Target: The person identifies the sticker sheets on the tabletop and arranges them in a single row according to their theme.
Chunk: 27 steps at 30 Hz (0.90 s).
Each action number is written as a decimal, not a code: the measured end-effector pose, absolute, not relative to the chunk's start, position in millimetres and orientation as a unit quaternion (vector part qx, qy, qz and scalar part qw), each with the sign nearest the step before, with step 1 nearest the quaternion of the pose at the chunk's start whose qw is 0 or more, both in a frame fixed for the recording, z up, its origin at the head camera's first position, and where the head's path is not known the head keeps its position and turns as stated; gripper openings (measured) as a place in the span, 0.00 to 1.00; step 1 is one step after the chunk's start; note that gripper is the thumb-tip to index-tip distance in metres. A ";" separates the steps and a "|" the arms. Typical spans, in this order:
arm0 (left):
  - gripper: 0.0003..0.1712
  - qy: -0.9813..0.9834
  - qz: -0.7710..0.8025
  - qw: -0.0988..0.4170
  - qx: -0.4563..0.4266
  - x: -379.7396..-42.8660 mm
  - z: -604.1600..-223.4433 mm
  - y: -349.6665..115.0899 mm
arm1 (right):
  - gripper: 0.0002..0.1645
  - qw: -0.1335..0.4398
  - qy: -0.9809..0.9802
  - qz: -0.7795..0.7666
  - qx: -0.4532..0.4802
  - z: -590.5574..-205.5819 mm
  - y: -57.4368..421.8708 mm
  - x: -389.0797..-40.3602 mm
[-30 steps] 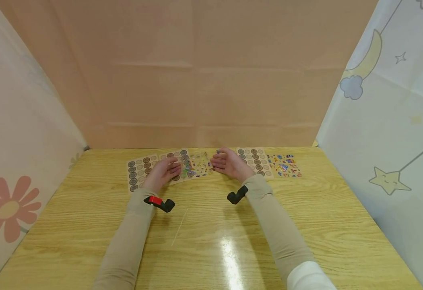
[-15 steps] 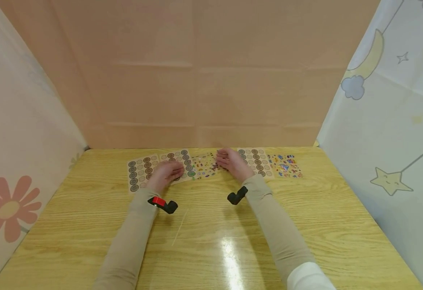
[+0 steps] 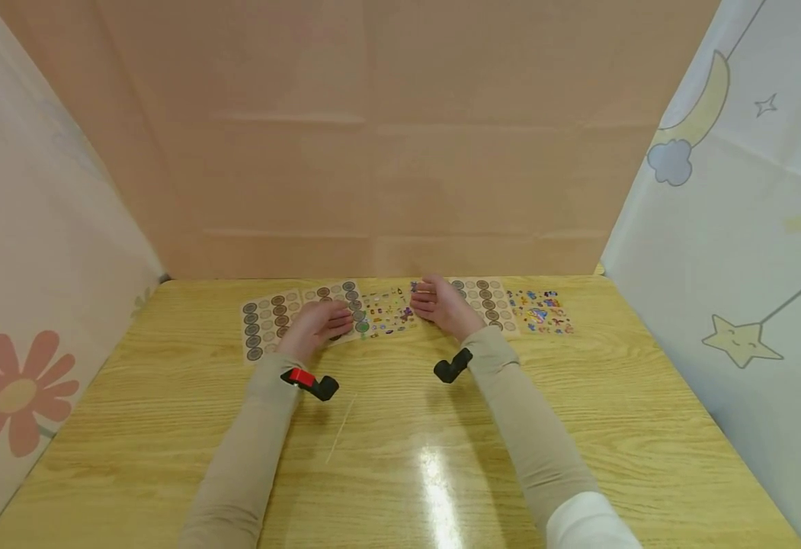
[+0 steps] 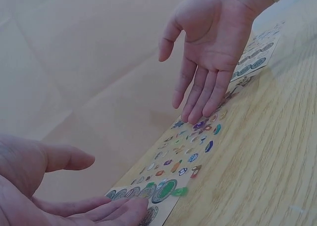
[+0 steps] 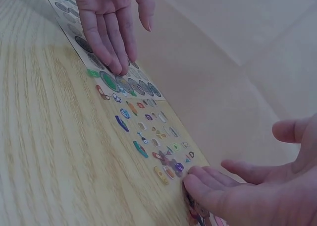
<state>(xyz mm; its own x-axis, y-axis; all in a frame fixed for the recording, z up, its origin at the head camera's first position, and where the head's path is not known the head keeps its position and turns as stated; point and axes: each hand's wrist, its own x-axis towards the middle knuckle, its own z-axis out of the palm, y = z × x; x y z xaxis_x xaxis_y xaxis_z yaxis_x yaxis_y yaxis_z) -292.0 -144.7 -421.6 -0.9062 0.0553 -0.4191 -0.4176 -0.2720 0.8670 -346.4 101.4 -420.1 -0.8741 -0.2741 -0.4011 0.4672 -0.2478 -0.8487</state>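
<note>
A row of sticker sheets lies along the back of the table. My left hand, fingers straight, rests its fingertips on a sheet of round coin-like stickers. Beside that sheet is a clear sheet of small colourful stickers, its near end lapping the coin-like circles. My right hand has its fingers extended, fingertips at the clear sheet's far end, where a darker picture sheet is partly hidden under them. Both palms face inward, thumbs apart from the fingers. Neither hand grips anything.
Another sheet of round stickers lies at far left, partly behind the left hand. Right of the right hand are a round-sticker sheet and a colourful sticker sheet. A tan backdrop stands behind the wooden table.
The clear sticker sheet has slid to the right, uncovering more of the round stickers. My left hand has shifted right, and my right hand has moved slightly right.
</note>
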 end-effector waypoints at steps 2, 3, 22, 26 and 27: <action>0.27 0.579 0.786 0.153 -0.152 -292.4 -421.7 -144.5 | 0.35 0.239 0.568 -0.783 0.084 -419.7 101.2 -346.1; 0.27 0.576 0.788 0.154 -0.152 -292.4 -421.7 -144.6 | 0.34 0.240 0.568 -0.782 0.083 -419.9 100.8 -346.0; 0.23 0.597 0.774 0.147 -0.148 -290.9 -427.9 -148.1 | 0.27 0.256 0.573 -0.774 0.079 -427.7 97.3 -342.1; 0.26 0.623 0.755 0.141 -0.147 -291.6 -430.1 -147.1 | 0.27 0.264 0.591 -0.760 0.058 -429.6 96.2 -341.0; 0.26 0.630 0.750 0.138 -0.145 -291.4 -430.6 -146.9 | 0.27 0.266 0.592 -0.759 0.056 -429.9 96.0 -340.6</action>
